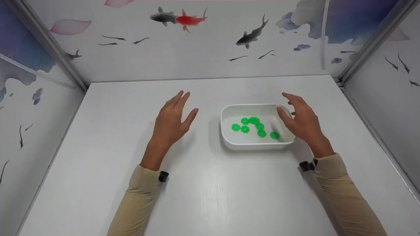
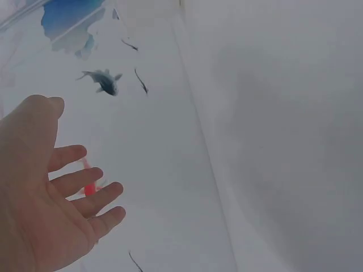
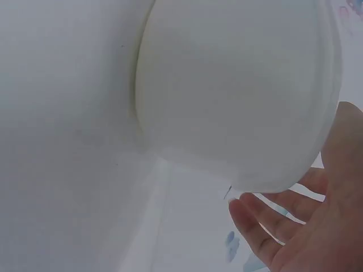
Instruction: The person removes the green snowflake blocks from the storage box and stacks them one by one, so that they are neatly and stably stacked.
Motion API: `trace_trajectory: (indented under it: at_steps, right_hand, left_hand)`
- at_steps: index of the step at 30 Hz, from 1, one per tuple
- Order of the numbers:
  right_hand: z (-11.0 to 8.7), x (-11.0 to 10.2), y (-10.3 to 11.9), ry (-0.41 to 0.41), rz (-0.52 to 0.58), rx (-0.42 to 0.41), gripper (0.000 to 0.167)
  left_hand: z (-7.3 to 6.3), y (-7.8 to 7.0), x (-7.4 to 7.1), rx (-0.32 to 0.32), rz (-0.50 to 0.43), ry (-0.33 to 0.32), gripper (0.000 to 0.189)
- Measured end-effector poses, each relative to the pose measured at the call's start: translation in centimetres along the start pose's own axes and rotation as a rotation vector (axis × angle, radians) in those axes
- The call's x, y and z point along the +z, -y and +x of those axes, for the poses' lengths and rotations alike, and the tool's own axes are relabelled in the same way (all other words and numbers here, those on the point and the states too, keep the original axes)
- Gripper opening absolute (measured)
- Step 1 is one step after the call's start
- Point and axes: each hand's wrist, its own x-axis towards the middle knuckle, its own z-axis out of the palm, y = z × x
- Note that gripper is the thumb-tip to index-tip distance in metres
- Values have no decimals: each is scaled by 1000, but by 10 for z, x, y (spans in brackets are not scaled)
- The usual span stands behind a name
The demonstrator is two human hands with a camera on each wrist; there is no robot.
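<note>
A white rectangular tub (image 1: 249,140) stands on the table, right of the middle. Several green flower-shaped plastic discs (image 1: 245,129) lie scattered on its floor. At the tub's right end is my right hand (image 1: 303,123), its thumb above the rim and its fingers spread outside the far right corner; whether it touches the rim, I cannot tell. In the right wrist view the tub's outer wall (image 3: 232,90) fills the middle beside these fingers. My left hand (image 1: 170,124) hovers left of the tub, fingers loosely extended, holding nothing. The left wrist view shows its palm and spread fingers.
A white table (image 1: 197,196) carries the tub. Upright panels printed with fish and petals surround it, including a back panel (image 1: 210,59). Grey metal posts (image 1: 65,55) stand at the back corners. A black strap device (image 1: 163,176) sits at each cuff.
</note>
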Motion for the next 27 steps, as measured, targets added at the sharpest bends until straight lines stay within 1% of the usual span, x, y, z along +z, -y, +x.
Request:
trace_trajectory:
  at_steps: [4, 8, 10, 13, 17, 20, 23, 27]
  right_hand:
    - [-4, 1, -5, 67, 18, 30, 57]
    - [-5, 2, -8, 145, 48, 38, 57]
    - [-4, 3, -10, 167, 69, 40, 54]
    - [-5, 4, -15, 178, 92, 40, 51]
    - [-7, 4, -20, 181, 133, 54, 53]
    - [-7, 4, -22, 193, 169, 70, 54]
    - [-7, 4, -23, 206, 190, 75, 53]
    - [-7, 4, -24, 219, 186, 88, 54]
  left_hand:
    - [1, -7, 4, 11, -54, 2, 64]
    - [3, -14, 9, 18, -82, 7, 62]
    - [5, -17, 13, 16, -95, 13, 61]
    - [7, -23, 19, 13, -111, 29, 60]
    - [11, -32, 26, 15, -132, 51, 58]
    - [13, -39, 30, 29, -139, 68, 55]
    - [15, -47, 35, 56, -146, 88, 51]
    - [17, -60, 41, 82, -166, 131, 49]
